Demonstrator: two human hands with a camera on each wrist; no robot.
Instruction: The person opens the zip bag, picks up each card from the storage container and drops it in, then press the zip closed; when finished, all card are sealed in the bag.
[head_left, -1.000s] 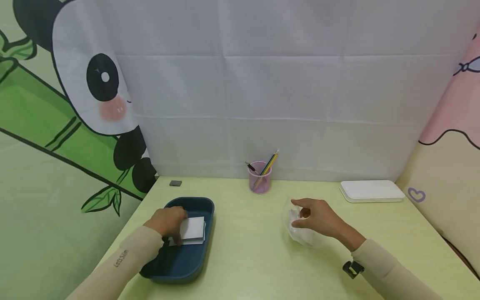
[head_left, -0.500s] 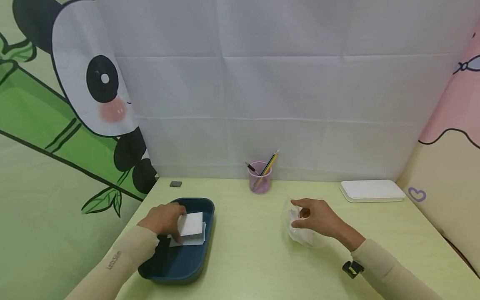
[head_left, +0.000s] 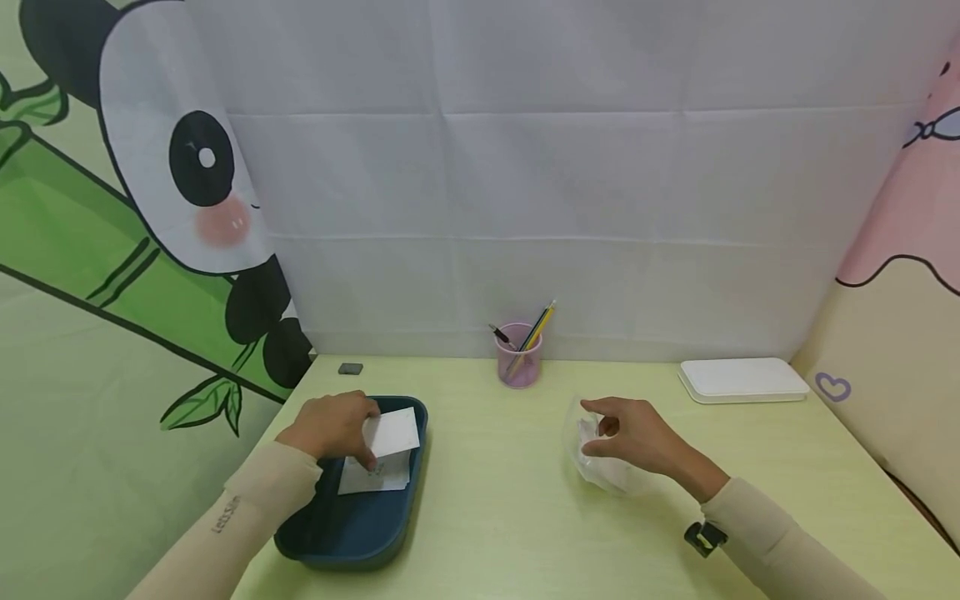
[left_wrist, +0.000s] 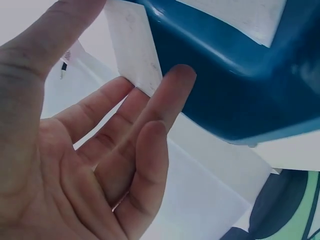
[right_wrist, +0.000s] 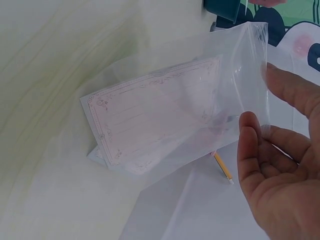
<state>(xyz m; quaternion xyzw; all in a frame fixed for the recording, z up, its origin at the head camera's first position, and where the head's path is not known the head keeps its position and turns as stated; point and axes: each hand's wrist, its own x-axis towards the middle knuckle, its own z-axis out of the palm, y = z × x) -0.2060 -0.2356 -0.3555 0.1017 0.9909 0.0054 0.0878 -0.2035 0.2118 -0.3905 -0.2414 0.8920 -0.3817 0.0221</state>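
Card point(head_left: 397, 431) juts rightward lengthwise, pinched by left hand point(head_left: 333, 427); right hand point(head_left: 633, 433) holds bag point(right_wrist: 240, 75).

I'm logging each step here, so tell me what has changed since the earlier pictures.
The left hand, gripping the upper white card, has moved slightly toward the far end of the blue tray; that card has also turned a little, uncovering more of the lower card. No new hold or release shows. The right hand and the clear bag it holds stayed put.
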